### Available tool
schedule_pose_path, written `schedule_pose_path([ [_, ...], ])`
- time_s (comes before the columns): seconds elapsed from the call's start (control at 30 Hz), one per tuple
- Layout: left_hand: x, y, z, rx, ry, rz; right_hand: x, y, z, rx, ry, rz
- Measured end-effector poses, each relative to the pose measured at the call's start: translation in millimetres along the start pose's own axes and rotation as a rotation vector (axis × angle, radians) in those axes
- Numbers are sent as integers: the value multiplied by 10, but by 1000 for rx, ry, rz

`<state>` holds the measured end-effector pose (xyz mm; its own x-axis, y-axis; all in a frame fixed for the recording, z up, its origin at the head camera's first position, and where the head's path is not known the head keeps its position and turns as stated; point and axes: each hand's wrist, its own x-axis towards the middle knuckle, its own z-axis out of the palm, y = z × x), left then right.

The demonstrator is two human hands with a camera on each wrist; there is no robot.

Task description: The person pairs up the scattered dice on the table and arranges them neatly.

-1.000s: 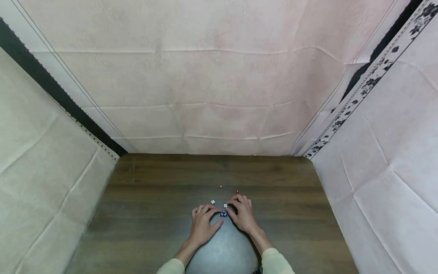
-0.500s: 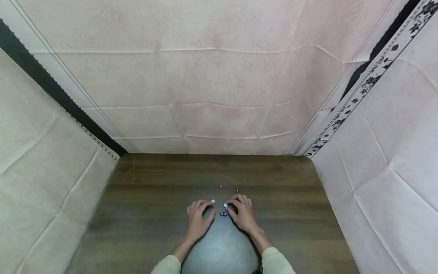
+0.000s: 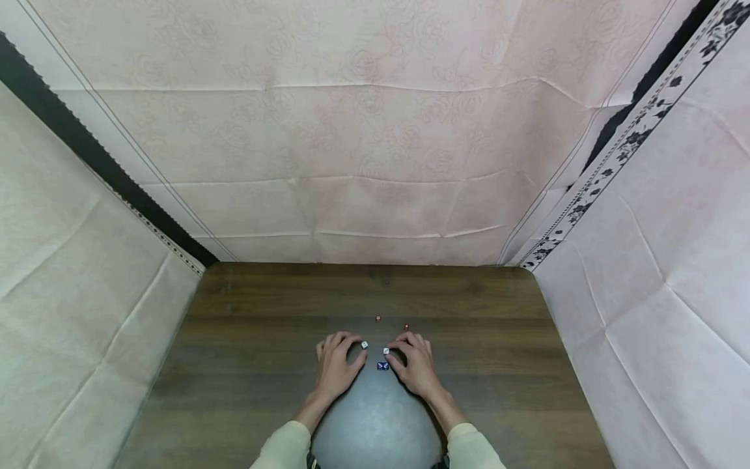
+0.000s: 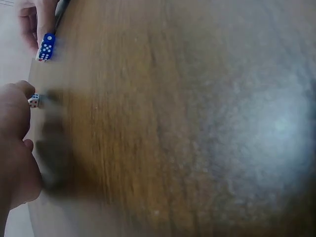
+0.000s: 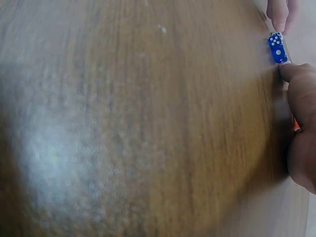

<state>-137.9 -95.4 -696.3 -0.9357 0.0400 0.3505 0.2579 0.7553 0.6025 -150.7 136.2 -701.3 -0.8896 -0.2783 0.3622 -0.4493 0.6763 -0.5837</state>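
My left hand (image 3: pixel 334 365) has its thumb and index finger on either side of a white die (image 3: pixel 364 344); in the left wrist view a fingertip sits right at that die (image 4: pixel 34 101). Opposite it, my right hand (image 3: pixel 417 368) pinches another white die (image 3: pixel 386 351) between thumb and index finger. Two blue dice (image 3: pixel 383 366) lie side by side just nearer to me, between the hands. The right wrist view shows these blue dice (image 5: pixel 278 48) close to the right fingertip, with the left fingers (image 5: pixel 279 15) beyond.
Farther back on the wooden table (image 3: pixel 263 326) lies a small red-orange die (image 3: pixel 377 319). A red die (image 3: pixel 406 327) stands just past the right fingers. Pale cloth (image 3: pixel 363 163) hangs along the back and both sides.
My left hand has drawn back from the blue dice, moving left and away from me to the white die. The right hand has kept its place at its own white die.
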Motion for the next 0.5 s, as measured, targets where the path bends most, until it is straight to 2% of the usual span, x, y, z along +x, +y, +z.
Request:
schedule_pose_path([
  [0.5, 32, -18, 44, 43, -19, -10, -12, 11, 21, -7, 35, -28],
])
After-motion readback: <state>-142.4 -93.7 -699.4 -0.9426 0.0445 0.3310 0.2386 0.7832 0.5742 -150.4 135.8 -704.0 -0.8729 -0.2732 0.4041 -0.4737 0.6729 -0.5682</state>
